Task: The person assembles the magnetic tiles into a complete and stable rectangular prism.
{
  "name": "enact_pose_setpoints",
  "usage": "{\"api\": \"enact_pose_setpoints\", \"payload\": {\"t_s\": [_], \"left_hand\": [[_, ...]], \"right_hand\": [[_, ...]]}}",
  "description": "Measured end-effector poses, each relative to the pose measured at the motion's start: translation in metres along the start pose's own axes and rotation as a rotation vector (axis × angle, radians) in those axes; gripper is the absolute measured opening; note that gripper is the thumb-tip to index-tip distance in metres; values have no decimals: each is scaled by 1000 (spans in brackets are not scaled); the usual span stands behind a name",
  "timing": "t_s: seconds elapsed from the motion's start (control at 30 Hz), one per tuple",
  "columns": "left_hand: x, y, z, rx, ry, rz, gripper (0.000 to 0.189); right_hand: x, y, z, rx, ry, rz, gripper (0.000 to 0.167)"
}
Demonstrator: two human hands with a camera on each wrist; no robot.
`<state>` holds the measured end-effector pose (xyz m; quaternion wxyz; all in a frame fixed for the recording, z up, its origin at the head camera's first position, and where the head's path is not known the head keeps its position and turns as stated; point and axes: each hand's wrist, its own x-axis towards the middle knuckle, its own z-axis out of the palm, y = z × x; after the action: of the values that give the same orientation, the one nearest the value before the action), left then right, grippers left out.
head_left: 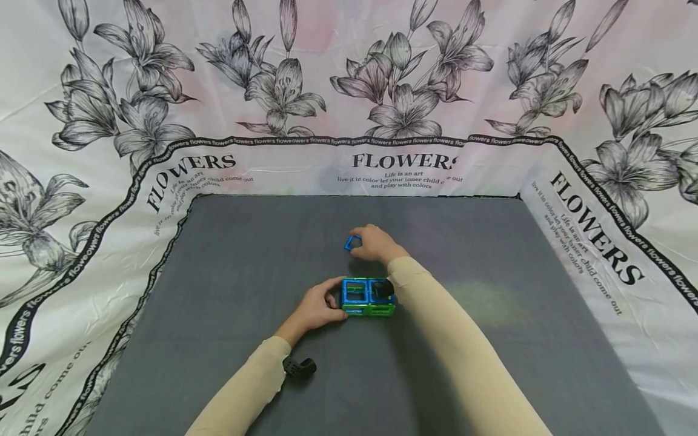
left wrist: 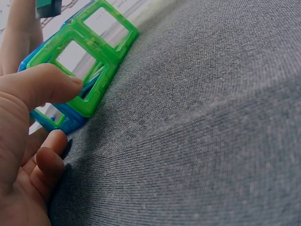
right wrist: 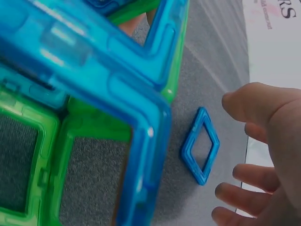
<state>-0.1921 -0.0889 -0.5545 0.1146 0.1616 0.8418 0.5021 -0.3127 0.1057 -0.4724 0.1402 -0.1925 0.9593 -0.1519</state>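
Observation:
A box built of blue and green magnetic tiles (head_left: 355, 292) stands on the grey cloth, with blue frames on top and green ones along its near side. My left hand (head_left: 316, 309) grips its left end; in the left wrist view the thumb (left wrist: 56, 84) lies on a green frame. Beyond the box, my right hand (head_left: 377, 243) is over a single blue magnetic tile (head_left: 353, 242). The right wrist view shows that tile (right wrist: 188, 150) as a diamond-shaped frame on the cloth, with the thumb and fingers (right wrist: 251, 179) spread beside it and a gap between.
Grey cloth (head_left: 245, 254) covers the work surface. White fabric printed with flowers and lettering (head_left: 403, 169) rises along its back and both sides. A black strap end (head_left: 300, 367) sticks out from the left wrist. The right forearm (head_left: 458, 327) passes close beside the box.

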Motion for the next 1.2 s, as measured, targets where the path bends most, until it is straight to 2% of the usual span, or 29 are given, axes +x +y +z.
{"api": "enact_pose_setpoints", "payload": {"t_s": [0.3,0.53,0.7,0.87,1.1,1.2], "left_hand": [[0,-2,0,-2,6,11,84],[0,-2,0,3,-1,-2,84],[1,-2,0,0,4,7,84],[2,-2,1,6,8,-12,84],[2,-2,1,10,6,-11,84],[1,-3,0,8,4,-7,84]], "right_hand": [[5,-2,9,2,-94,81,63],[7,-1,13,17,-123,126,65],[9,-2,15,15,-144,142,64],[12,-4,17,-7,-169,150,62],[12,-7,16,-43,-246,172,62],[11,-9,14,-62,-234,153,61]]}}
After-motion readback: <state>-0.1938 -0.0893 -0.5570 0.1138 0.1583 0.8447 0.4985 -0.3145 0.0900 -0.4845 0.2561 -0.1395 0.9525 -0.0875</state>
